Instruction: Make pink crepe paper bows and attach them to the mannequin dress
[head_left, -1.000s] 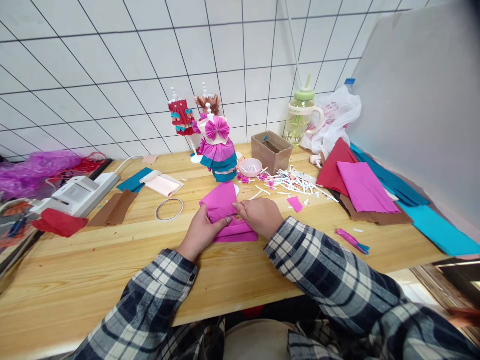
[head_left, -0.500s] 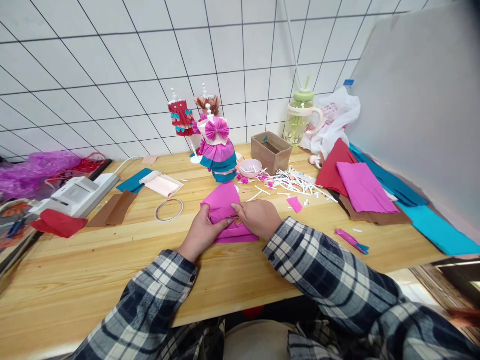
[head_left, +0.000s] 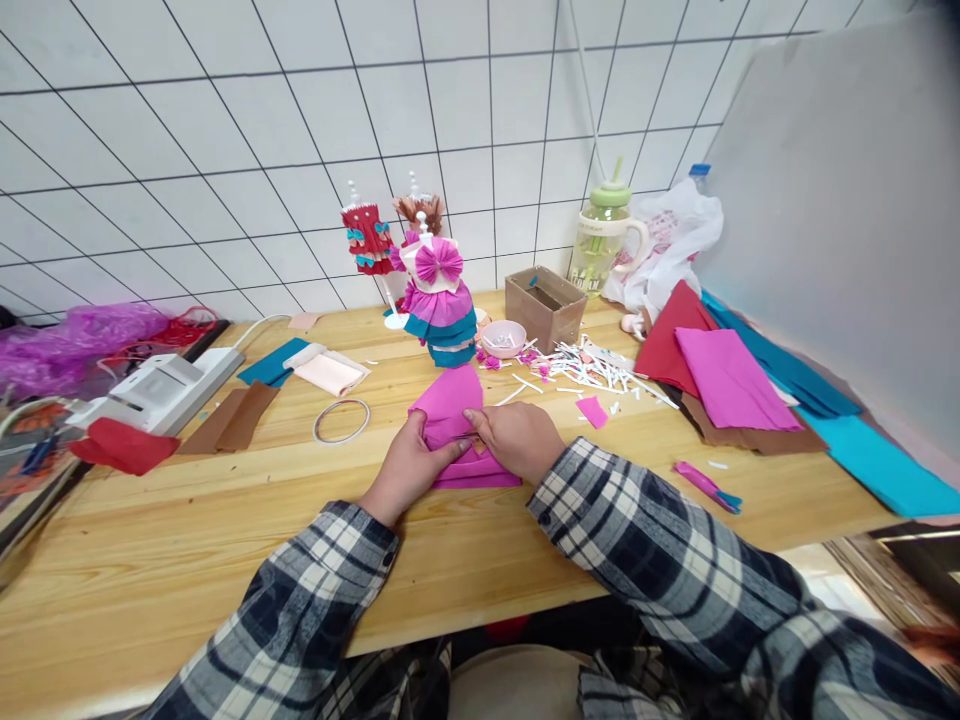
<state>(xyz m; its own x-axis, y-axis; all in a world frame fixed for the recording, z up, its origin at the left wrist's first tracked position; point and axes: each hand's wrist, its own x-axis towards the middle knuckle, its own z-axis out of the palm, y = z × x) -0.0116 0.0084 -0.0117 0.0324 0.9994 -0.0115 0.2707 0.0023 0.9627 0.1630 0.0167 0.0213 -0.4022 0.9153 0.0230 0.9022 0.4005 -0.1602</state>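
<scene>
Nearby, a pink bowl [head_left: 502, 353] holds whitish bits [head_left: 504, 341] while both hands [head_left: 405, 468] [head_left: 526, 441] pinch magenta paper [head_left: 454, 394], fingers closed

**Print in view, none of it legible**

Pale block capitals stand low on the front of the green-lidded drinking bottle [head_left: 589, 254], too small to spell out surely. A finer line on its cream band [head_left: 602, 228] is blurred, and the pinkish print on the crumpled white plastic bag [head_left: 667, 238] cannot be read.
</scene>
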